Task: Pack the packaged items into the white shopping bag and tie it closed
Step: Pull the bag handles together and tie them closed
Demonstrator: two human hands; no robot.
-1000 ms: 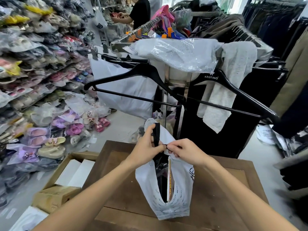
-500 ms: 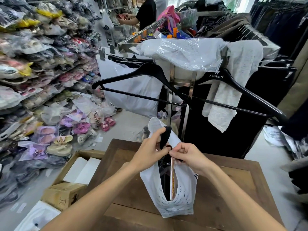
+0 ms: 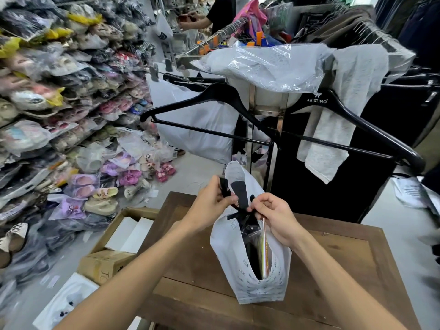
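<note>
The white shopping bag stands on the wooden table with packaged items inside, dark and yellow edges showing through its open side. A black ribbon tie crosses at the bag's top. My left hand pinches one black end, which sticks up past my fingers. My right hand pinches the other end just right of the crossing. The bag's far flap rises behind the ribbon.
Two black hangers jut out from a clothes rack right behind the table. An open cardboard box stands on the floor at the left. Bagged sandals fill the left wall. A person in black stands far back.
The black ribbon ends have been drawn apart at the bag's top; my left hand lifted its end a little higher and my right hand shifted right.
</note>
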